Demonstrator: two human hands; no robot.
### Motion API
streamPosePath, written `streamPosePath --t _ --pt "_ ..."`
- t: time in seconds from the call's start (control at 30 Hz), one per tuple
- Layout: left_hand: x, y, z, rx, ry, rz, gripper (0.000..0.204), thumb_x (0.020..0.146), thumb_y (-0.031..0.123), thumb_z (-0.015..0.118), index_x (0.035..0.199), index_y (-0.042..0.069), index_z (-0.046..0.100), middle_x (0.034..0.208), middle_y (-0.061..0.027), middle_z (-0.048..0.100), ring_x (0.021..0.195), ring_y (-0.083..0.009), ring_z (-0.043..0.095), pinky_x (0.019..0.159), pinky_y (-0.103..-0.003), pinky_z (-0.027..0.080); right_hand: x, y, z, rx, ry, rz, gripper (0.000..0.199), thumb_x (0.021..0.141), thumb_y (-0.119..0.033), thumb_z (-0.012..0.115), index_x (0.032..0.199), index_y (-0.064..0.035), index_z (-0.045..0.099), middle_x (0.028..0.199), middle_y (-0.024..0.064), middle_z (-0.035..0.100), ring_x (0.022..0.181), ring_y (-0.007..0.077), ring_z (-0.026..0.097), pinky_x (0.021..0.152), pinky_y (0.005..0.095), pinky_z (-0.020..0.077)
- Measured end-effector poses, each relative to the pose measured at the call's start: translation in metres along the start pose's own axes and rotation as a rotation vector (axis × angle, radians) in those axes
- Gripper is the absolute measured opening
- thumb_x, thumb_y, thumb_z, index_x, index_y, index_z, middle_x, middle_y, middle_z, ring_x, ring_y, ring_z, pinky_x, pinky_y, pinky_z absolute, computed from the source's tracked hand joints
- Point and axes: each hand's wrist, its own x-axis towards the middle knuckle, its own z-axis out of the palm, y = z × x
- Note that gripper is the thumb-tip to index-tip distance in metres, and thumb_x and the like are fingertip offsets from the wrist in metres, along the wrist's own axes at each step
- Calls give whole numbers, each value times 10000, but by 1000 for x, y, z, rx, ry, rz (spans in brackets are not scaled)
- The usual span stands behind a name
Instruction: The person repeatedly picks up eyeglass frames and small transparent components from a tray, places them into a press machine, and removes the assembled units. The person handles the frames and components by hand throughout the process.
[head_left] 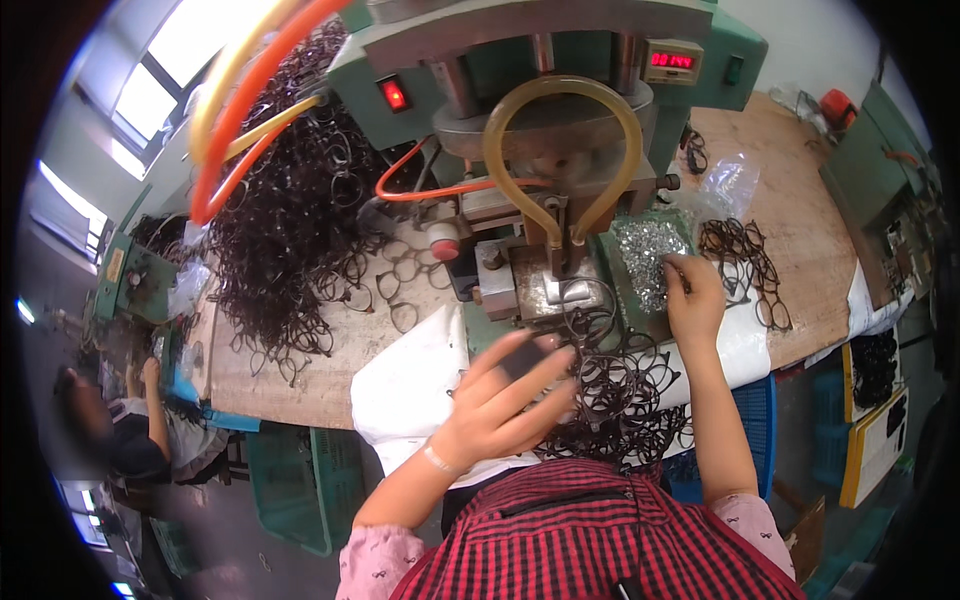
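Observation:
My left hand point(510, 395) hovers blurred over a heap of dark eyeglass frames point(625, 390) in front of me, fingers spread; whether it holds a frame I cannot tell. My right hand point(693, 295) reaches into a tray of small shiny metal parts point(643, 255), fingertips pinched among them. Straight ahead stands a green press machine point(560, 60) with a yellowish hose loop point(560, 150) and a metal fixture point(555, 290) at its base, where one frame lies.
A big pile of dark eyeglass frames point(290, 210) covers the wooden bench point(300, 370) at left. Another small bunch of frames point(745, 260) lies at right. Orange and yellow hoses point(240, 110) arc overhead. A white cloth point(410, 390) pads the bench edge. Another person point(130, 420) sits at far left.

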Motion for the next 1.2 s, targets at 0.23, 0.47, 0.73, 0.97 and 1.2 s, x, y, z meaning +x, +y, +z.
streamPosePath --t 0.23,0.47,0.73,0.97,1.2 --pt "-27 -98 -89 431 -239 -432 357 750 -129 551 1044 36 671 1230 -153 618 1000 -353 612 919 -405 473 3 -4 -9 56 -34 38 108 772 -55 691 875 -59 726 898 101 701 876 296 631 782 377 488" --pt "-140 -193 -51 505 -373 -635 228 746 -4 600 955 65 658 926 -138 620 922 -371 584 788 -454 482 -8 -8 -11 76 3 51 96 766 -29 700 858 -45 723 894 102 694 860 288 628 765 366 490" --pt "-88 -164 -32 -236 382 -1135 150 956 153 625 1056 44 654 819 3 638 671 -77 562 559 -209 411 -11 -48 -61 443 -192 140 140 794 7 688 915 -43 738 923 66 677 843 160 621 742 272 483" --pt "-63 -109 -11 -778 603 -1354 306 1035 276 490 1152 20 609 730 -16 571 511 -60 457 414 -173 297 42 -113 -6 818 -335 230 466 765 -34 712 1209 -1 577 859 47 672 847 139 626 810 281 475" --pt "21 -32 -36 -710 675 -747 288 1051 215 438 1185 -8 563 766 -59 606 590 -85 508 436 -182 354 30 -124 1 928 -338 284 572 768 -2 704 1300 17 496 868 37 646 835 97 593 802 258 467"
